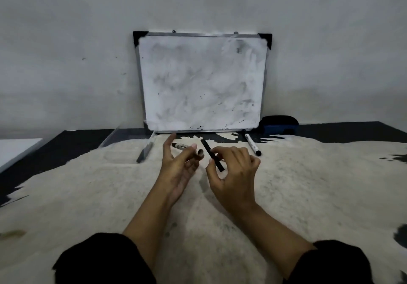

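A smudged whiteboard [202, 81] leans against the wall at the back of the table. In front of it, my left hand [176, 169] holds a white-labelled marker barrel [179, 146] in its fingertips, thumb raised, with the barrel's open round end [200, 152] facing right. My right hand [233, 173] pinches a thin black rod [212, 156] between thumb and fingers. The rod is tilted, and its lower end lies close to the barrel's open end. Both hands hover just above the beige cloth [286, 195].
A capped marker [252, 145] lies on the cloth to the right. A grey marker [144, 152] lies by a clear plastic tray [109, 139] on the left. A black-and-blue eraser [278, 125] sits beside the whiteboard's right corner. A white slab [13, 151] is at far left.
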